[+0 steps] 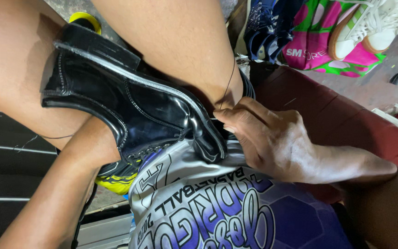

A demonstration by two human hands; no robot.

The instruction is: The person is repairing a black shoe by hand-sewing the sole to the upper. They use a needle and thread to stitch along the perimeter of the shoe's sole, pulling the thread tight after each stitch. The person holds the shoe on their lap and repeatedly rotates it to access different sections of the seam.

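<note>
A black leather shoe (130,106) is clamped between bare knees. The right hand (272,138) is pinched on dark thread (229,83) at the toe; the left hand is hidden inside the shoe, grip unknowable. Sole stitching appears unfinished.

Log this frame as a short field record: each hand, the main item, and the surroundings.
right hand: right hand, fingers at the toe of the black leather shoe, by a thin dark thread
left hand: hidden; forearm passes under the shoe
shoe: wedged between the knees, sole side up
lap: printed white and purple shorts
background: white sneaker on a pink and green bag
</note>
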